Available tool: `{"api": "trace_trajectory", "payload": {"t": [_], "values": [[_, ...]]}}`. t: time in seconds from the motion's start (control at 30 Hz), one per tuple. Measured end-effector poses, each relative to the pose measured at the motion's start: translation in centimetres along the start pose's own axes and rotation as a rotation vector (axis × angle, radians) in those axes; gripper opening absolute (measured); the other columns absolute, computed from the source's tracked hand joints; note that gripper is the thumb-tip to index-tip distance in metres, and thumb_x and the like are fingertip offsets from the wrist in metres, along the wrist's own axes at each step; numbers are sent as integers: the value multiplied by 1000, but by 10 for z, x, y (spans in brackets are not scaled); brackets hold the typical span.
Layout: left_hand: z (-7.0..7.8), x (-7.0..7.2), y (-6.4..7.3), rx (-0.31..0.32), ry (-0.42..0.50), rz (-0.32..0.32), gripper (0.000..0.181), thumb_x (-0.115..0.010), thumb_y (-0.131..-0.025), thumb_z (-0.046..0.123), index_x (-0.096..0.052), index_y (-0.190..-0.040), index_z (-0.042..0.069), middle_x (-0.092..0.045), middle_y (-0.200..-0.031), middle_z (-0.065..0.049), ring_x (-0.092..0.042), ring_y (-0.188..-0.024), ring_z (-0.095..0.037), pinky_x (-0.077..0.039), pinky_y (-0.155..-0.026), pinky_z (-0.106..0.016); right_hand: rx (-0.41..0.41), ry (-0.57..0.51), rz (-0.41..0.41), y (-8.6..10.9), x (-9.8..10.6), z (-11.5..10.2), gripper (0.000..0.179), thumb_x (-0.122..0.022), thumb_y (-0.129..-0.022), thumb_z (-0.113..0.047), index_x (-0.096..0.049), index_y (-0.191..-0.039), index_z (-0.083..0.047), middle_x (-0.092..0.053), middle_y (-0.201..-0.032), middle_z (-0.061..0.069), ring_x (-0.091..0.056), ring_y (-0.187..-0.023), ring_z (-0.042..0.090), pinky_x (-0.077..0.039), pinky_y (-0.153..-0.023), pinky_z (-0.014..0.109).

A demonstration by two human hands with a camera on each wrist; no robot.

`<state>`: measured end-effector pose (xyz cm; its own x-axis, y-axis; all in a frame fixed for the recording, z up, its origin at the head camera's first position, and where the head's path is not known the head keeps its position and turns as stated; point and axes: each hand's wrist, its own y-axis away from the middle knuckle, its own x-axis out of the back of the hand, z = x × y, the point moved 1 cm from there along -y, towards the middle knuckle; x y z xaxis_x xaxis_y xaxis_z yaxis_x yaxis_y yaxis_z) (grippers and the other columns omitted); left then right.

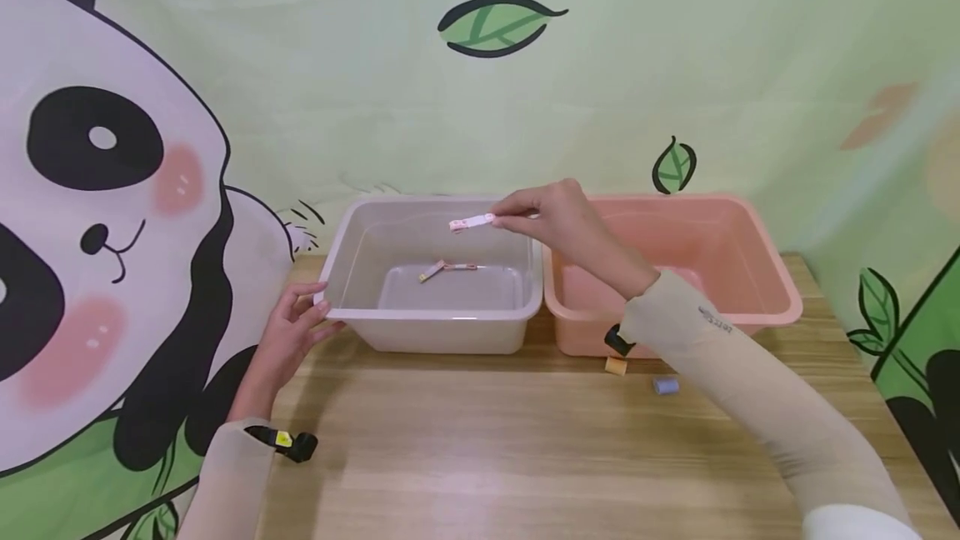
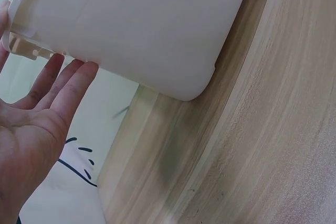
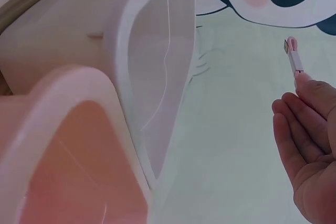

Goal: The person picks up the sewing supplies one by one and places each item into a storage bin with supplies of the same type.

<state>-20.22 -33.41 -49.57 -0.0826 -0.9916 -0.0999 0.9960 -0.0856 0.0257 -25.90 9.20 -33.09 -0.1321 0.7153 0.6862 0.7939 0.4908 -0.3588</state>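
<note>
My right hand (image 1: 558, 219) pinches a short pink-and-white USB cable (image 1: 471, 223) by one end, holding it above the grey tub (image 1: 435, 332). In the right wrist view the folded cable (image 3: 295, 59) shows a metal plug and a pink loop beyond the thumb and forefinger. My left hand (image 1: 288, 338) grips the grey tub's left front corner, thumb over the rim and fingers beneath it. The left wrist view has those fingertips right at the tub wall (image 2: 152, 30). Another short cable (image 1: 432, 271), with a yellowish plug, lies on the tub's floor.
A pink tub (image 1: 776, 286) stands close against the grey tub's right side, partly behind my right forearm. In front of it on the wooden table (image 1: 465, 440) lie a small orange piece (image 1: 616, 366) and a small blue cylinder (image 1: 665, 386). A panda-printed backdrop (image 1: 337, 90) hangs behind.
</note>
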Motion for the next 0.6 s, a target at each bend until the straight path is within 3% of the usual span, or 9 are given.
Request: {"api": "trace_trajectory", "payload": {"t": [0.23,0.6], "values": [[-1,3,1,-3,2,3,32,-58,-105,12,-51,-135,16,-43,-140,-5,-56,-119,-18,-56,-95,-39,13,0,19,-34,-4,8,17,-78,-91,-21,-81,-107,-13,-78,-100,1,-73,-89,11,-61,-78,28],[1,1,1,16,-27,8,35,-59,-104,14,-49,-138,16,-39,-145,-7,-54,-121,-18,-55,-97,-41,-87,29,12,-71,-21,29,20,-77,-93,-25,-80,-109,-13,-78,-102,2,-71,-92,14,-59,-79,29]]}}
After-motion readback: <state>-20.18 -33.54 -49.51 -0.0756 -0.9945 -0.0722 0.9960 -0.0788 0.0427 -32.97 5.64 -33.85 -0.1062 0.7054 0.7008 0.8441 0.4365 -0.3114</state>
